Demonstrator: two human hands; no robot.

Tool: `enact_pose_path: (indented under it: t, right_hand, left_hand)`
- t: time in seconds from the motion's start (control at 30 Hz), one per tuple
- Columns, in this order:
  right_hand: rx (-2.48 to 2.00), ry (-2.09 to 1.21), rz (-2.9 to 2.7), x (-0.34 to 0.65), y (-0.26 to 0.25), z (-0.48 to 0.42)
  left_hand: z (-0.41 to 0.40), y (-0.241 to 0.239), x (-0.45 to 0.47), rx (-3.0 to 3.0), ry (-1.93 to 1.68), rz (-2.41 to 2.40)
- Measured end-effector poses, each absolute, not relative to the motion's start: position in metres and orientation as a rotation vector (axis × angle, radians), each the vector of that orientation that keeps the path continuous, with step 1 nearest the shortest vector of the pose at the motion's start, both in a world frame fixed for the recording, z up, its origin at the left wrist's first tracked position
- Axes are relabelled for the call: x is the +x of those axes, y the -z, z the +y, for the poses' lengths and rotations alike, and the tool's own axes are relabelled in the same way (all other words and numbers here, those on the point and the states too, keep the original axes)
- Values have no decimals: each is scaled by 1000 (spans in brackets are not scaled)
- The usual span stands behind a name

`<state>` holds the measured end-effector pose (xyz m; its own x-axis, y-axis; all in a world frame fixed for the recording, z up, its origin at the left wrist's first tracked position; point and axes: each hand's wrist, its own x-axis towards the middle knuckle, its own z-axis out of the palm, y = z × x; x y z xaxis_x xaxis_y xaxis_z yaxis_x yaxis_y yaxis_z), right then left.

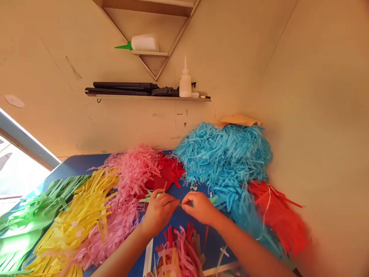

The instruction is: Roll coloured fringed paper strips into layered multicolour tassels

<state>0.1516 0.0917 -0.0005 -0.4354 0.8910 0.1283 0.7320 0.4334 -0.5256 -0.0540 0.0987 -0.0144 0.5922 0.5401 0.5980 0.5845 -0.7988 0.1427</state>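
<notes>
Close Two-Handed Fingertip Work

Through the head camera I identify the blue table (pixel 77 164) as the work surface. The blue fringe pile (pixel 227 154) occupies its far right; the yellow fringe (pixel 69 215) and pink fringe (pixel 135 169) occupy its left side. A multicoloured bundle (pixel 178 254) lies nearest the camera.

The left hand (pixel 161 209) is curled over pale green strips (pixel 147 199), which project past its left edge; I judge that it grips them. The right hand (pixel 200 207) is closed in a thumb-and-forefinger pinch; the pinched item is too small for me to tell. Both sets of fingertips nearly meet above the table. I judge the step in hand to be fine handling of the strips. The next move calls for a steady pinch and light tension; thin paper could tear.

Containers: a green-nozzled bottle (pixel 145 43) lies sideways on the upper shelf (pixel 150 54); a squeeze bottle (pixel 185 84) stands upright on the lower shelf (pixel 138 97). I cannot tell either fill level.
</notes>
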Motion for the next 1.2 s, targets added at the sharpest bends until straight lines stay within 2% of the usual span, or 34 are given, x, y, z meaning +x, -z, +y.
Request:
enact_pose_path:
  t: [0.1, 0.17, 0.27, 0.4, 0.6, 0.9, 1.2]
  right_hand:
    - [-1129, -1264, -1932, 160, -35, 72]
    - [-928, -1662, -1636, 162, -51, 63]
    - [-838, -1852, -1314, 156, -54, 49]
    - [-812, -1873, -935, 141, -39, 20]
    - [-804, -1639, -819, 125, -28, -18]
    - [-803, -1629, -1016, 124, -36, -22]
    - [-766, -1154, -1474, 110, -45, -21]
  left_hand:
    - [74, -35, -54, -2678, 1334, -787]
    - [60, -59, -49, -2638, 1433, -732]
    - [41, -72, -41, -2645, 1500, -836]
    - [13, -60, -34, -2750, 1583, -1120]
    - [-25, -42, -16, -2523, 2047, -1457]
    - [-42, -35, -23, -2580, 2276, -1446]
    - [-39, -40, -53, -2649, 2447, -1443]
